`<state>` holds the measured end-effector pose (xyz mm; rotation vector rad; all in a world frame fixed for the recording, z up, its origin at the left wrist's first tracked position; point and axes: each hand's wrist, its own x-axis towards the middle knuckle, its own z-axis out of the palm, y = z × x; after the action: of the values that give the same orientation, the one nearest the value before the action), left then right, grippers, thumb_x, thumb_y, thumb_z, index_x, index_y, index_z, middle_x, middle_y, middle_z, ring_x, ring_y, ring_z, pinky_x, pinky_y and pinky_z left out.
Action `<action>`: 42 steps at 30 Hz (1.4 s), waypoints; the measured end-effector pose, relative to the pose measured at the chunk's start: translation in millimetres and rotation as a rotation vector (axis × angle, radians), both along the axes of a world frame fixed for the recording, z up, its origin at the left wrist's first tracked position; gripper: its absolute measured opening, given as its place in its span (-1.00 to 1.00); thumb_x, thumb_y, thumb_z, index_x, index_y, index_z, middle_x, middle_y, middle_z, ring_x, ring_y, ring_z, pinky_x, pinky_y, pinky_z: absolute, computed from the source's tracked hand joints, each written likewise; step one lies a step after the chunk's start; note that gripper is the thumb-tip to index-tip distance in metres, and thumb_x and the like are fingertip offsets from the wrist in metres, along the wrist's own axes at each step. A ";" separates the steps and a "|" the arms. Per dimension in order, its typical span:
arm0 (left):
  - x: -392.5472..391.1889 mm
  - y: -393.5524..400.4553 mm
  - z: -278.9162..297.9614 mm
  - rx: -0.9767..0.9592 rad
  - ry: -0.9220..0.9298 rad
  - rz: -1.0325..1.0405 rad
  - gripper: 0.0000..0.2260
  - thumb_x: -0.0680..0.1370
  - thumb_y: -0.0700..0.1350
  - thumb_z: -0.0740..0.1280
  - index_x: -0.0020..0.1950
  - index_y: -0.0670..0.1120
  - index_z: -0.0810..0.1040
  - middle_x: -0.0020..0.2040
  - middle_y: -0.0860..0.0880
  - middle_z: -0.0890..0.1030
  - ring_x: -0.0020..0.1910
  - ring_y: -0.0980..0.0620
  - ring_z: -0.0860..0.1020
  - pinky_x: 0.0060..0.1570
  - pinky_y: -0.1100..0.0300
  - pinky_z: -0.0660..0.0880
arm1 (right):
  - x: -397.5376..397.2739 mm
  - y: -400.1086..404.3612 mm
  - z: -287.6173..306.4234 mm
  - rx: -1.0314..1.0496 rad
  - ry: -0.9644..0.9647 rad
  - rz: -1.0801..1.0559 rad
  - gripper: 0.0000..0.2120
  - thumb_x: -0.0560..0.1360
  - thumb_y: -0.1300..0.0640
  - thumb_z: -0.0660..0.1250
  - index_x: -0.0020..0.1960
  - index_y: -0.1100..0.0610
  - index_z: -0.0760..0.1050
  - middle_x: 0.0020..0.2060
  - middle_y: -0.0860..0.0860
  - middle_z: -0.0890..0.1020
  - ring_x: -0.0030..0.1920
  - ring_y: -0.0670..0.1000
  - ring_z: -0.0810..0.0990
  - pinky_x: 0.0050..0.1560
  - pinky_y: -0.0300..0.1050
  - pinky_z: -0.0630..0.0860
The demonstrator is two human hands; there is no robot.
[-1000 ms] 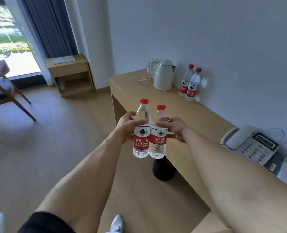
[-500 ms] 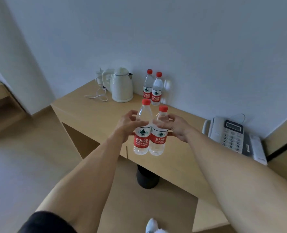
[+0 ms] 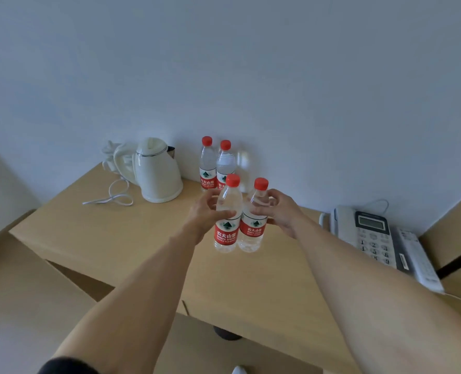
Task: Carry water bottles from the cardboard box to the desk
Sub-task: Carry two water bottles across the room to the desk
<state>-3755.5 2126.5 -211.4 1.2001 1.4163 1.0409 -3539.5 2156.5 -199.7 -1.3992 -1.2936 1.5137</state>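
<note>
Left hand [image 3: 206, 211] grips left bottle [image 3: 226, 220], right hand [image 3: 280, 211] grips right bottle [image 3: 253, 220], both upright, touching, above desk [image 3: 116, 233] middle. Two bottles [image 3: 215, 164] stand far by wall; kettle [image 3: 156, 171] left, phone [image 3: 369, 233] right; bare desktop near edge.

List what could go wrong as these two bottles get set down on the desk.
1. The left hand and right hand each hold a bottle by its upper part only, so either could swing or slip.
2. The two standing bottles by the wall lie right behind; pushing the new ones in could topple them.
3. The kettle and its loose cord lie close to the left.
</note>
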 end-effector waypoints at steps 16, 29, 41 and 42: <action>11.2 121.4 -14.9 0.028 0.145 -0.187 -0.42 0.37 -0.28 0.59 0.31 -0.05 0.45 0.14 -0.04 0.65 0.12 0.00 0.62 0.10 0.10 0.53 | 12.6 81.2 -11.1 0.079 -0.405 -0.165 -0.38 0.28 0.11 0.64 0.28 0.07 0.51 0.12 0.05 0.62 0.16 0.10 0.60 0.22 0.18 0.55; -2.9 149.8 -30.6 0.064 0.226 -0.314 -0.42 0.37 -0.14 0.61 0.29 0.08 0.43 0.09 0.15 0.63 0.08 0.15 0.62 0.18 0.05 0.57 | 4.1 93.4 -15.3 0.075 -0.527 -0.214 -0.44 0.31 0.08 0.63 0.25 0.05 0.52 0.10 0.00 0.64 0.12 0.07 0.61 0.20 0.10 0.55; 6.6 142.6 36.8 0.572 0.794 -0.273 -0.45 0.45 0.07 0.54 0.40 0.01 0.50 0.12 0.03 0.60 0.02 0.01 0.59 -0.02 0.04 0.58 | 4.4 93.0 -9.6 0.209 -0.539 -0.236 -0.51 0.31 0.04 0.63 0.16 0.01 0.52 0.01 -0.11 0.63 0.01 -0.06 0.58 -0.05 -0.20 0.42; 8.9 146.5 46.6 0.576 0.859 -0.289 -0.49 0.47 0.05 0.52 0.38 0.02 0.52 0.12 0.03 0.62 0.04 0.00 0.59 0.01 0.01 0.59 | 5.0 93.2 -7.3 0.226 -0.534 -0.249 -0.54 0.30 0.04 0.64 0.12 0.00 0.53 -0.03 -0.12 0.63 -0.03 -0.09 0.58 -0.09 -0.24 0.42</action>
<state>-3746.6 2273.0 -164.8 2.3960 1.5154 0.7640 -3534.5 2249.7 -207.0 -1.8005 -1.4748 0.8241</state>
